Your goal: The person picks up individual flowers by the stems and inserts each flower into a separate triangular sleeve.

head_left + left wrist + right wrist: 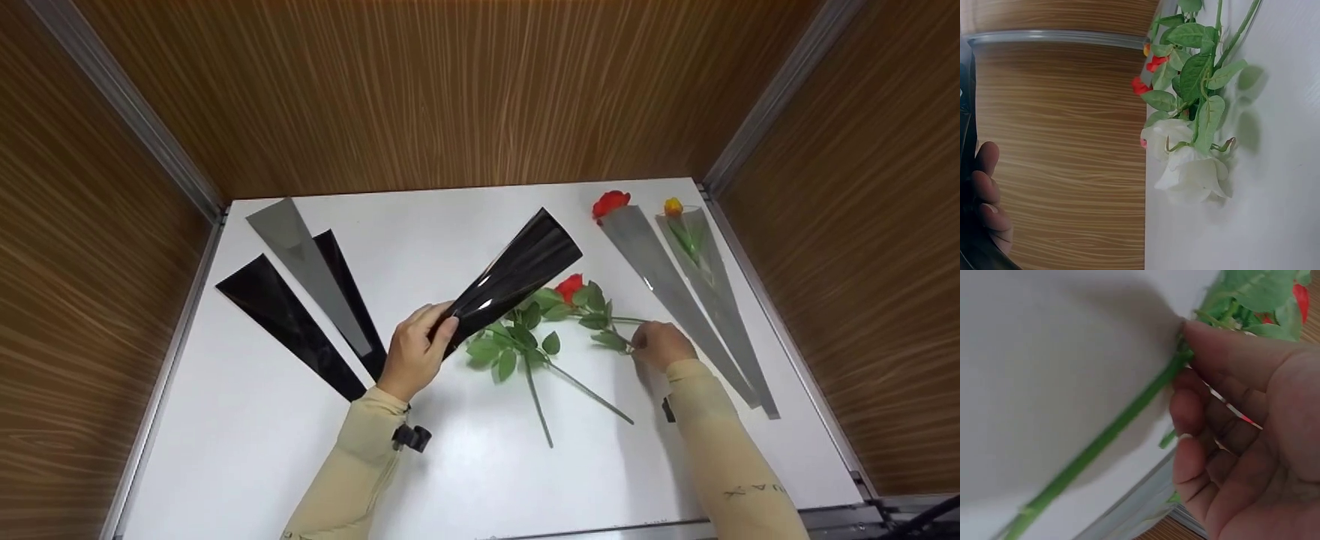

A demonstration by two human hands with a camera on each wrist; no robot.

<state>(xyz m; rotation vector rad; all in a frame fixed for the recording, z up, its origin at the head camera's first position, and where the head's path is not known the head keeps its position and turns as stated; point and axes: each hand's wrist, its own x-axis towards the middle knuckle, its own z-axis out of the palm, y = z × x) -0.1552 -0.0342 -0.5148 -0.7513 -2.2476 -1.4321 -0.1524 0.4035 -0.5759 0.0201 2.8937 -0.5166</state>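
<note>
My left hand [412,349] grips a glossy black flower sleeve [517,270] near its narrow end, the wide mouth tilted up to the right. In the left wrist view its curled fingers [988,188] lie against the black film. Under the sleeve, leafy stems [517,341] lie on the table; the left wrist view shows white roses [1193,174], which the sleeve hides from the head view. My right hand [664,345] pinches a green stem [1112,430] between thumb and forefinger, beside a leafy red rose [570,287]. Which bloom that stem bears is unclear.
On the left lie two black sleeves [289,326] and a grey one [307,274], partly overlapping. To the right are a grey sleeve [667,289] with a red flower [611,202] and a clear sleeve [724,307] with a yellow-orange tulip [673,207]. Wood-grain walls [450,97] enclose the white table [247,450].
</note>
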